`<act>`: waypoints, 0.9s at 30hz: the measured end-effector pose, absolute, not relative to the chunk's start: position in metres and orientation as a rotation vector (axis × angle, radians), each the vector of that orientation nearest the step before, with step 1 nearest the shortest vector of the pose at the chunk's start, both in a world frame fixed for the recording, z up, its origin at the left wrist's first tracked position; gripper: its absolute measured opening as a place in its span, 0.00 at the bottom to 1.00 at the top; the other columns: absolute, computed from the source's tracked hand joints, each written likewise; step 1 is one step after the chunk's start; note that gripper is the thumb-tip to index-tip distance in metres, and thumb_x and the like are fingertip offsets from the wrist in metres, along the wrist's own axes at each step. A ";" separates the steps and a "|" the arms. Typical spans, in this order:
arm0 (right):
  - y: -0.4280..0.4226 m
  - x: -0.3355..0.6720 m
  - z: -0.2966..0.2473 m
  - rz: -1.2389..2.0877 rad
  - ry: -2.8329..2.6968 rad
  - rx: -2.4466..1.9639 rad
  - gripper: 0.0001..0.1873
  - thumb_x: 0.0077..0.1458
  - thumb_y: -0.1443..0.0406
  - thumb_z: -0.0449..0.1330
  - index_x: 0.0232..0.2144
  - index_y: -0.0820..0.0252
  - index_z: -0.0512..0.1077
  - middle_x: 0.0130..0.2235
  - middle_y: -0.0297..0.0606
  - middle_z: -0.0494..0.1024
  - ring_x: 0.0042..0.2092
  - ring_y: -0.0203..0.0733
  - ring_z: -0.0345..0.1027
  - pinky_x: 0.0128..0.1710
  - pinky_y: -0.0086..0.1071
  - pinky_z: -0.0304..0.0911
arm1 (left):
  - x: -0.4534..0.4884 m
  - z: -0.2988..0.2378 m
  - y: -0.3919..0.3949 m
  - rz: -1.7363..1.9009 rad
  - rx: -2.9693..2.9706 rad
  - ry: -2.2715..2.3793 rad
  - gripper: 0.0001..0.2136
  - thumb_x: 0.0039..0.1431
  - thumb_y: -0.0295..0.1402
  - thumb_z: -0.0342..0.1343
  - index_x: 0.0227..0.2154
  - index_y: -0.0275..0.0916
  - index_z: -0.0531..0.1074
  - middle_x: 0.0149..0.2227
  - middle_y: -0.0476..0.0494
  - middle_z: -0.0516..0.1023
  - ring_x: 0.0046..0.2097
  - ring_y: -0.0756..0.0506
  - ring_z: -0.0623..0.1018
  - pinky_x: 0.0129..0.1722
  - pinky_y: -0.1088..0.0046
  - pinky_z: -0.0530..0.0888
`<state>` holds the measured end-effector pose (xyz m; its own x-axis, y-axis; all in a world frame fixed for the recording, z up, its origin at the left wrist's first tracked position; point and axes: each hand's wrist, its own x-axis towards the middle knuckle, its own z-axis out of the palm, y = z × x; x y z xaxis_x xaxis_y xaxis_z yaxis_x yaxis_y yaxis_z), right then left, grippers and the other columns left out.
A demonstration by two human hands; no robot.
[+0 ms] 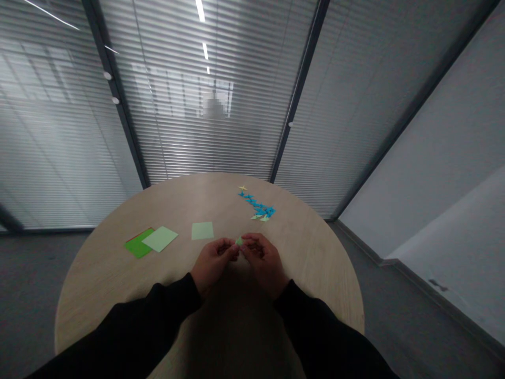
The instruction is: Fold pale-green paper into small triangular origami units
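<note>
My left hand [214,263] and my right hand [263,261] meet over the middle of a round wooden table [118,273]. Between their fingertips they pinch a small folded piece of pale green paper [239,241]. Both hands are closed on it, thumbs and forefingers pressed together. Black sleeves cover both forearms. A pale green paper square [202,230] lies flat just beyond my left hand.
To the left lie a pale green sheet [160,238] overlapping a bright green sheet [138,245]. A row of several small folded paper figures, mostly blue [258,205], runs along the far right of the table. Glass walls with blinds stand behind.
</note>
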<state>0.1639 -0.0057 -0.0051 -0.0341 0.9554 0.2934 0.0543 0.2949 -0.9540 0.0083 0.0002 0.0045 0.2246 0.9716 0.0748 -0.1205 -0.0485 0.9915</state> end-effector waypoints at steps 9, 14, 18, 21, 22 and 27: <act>-0.003 0.174 0.001 0.549 -1.675 -1.067 0.09 0.55 0.64 0.62 0.39 0.56 0.76 0.39 0.39 0.75 0.32 0.38 0.68 0.30 0.31 0.66 | 0.008 -0.006 0.005 1.073 1.015 0.809 0.18 0.48 0.46 0.68 0.30 0.34 0.76 0.29 0.45 0.78 0.32 0.49 0.76 0.39 0.70 0.73; -0.003 0.177 0.003 0.358 -1.851 -1.004 0.10 0.57 0.66 0.60 0.41 0.54 0.77 0.40 0.40 0.73 0.34 0.39 0.67 0.32 0.32 0.65 | 0.009 -0.010 0.008 1.083 0.955 0.797 0.18 0.47 0.44 0.70 0.32 0.33 0.77 0.31 0.44 0.80 0.33 0.49 0.77 0.40 0.70 0.74; -0.001 0.178 0.002 0.357 -1.876 -0.995 0.07 0.57 0.66 0.61 0.39 0.53 0.77 0.37 0.37 0.71 0.31 0.37 0.65 0.31 0.32 0.64 | 0.009 -0.010 0.007 1.098 0.937 0.810 0.17 0.46 0.43 0.70 0.31 0.34 0.77 0.30 0.44 0.79 0.32 0.49 0.77 0.39 0.70 0.75; -0.001 0.179 0.002 0.390 -1.869 -0.996 0.05 0.57 0.65 0.61 0.36 0.53 0.77 0.36 0.37 0.71 0.31 0.38 0.65 0.31 0.32 0.64 | 0.009 -0.008 0.006 1.090 0.941 0.823 0.17 0.47 0.43 0.69 0.31 0.34 0.77 0.30 0.44 0.79 0.32 0.49 0.77 0.39 0.70 0.74; -0.001 0.179 0.002 0.399 -1.873 -0.986 0.05 0.58 0.65 0.60 0.36 0.53 0.77 0.36 0.37 0.72 0.32 0.38 0.66 0.32 0.32 0.65 | 0.009 -0.007 0.006 1.088 0.944 0.824 0.17 0.48 0.43 0.69 0.31 0.33 0.77 0.30 0.45 0.79 0.32 0.49 0.76 0.38 0.70 0.74; -0.001 0.181 0.003 0.378 -1.930 -0.934 0.08 0.61 0.66 0.57 0.37 0.53 0.78 0.37 0.39 0.75 0.37 0.41 0.69 0.36 0.34 0.66 | 0.009 -0.006 0.005 1.089 0.970 0.807 0.16 0.47 0.42 0.70 0.30 0.33 0.77 0.30 0.46 0.78 0.32 0.50 0.76 0.38 0.72 0.73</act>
